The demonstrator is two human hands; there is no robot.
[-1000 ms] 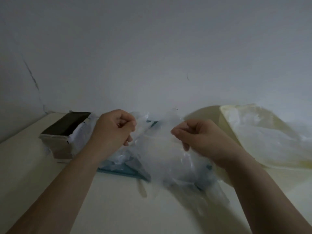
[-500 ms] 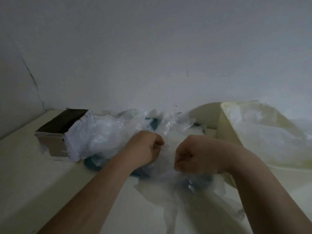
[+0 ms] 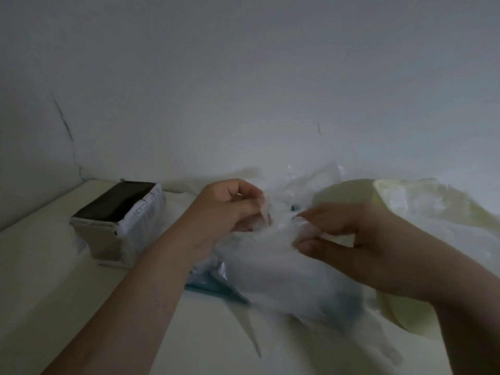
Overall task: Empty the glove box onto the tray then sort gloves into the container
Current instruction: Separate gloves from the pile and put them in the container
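A cardboard glove box stands open-topped near the desk's far left corner, dark inside, with one white printed side showing. Just right of it, a teal tray (only a corner shows) lies under a heap of clear, filmy gloves. The left hand and right hand pinch one of them above the tray. A pale yellow container at the desk's right side holds more.
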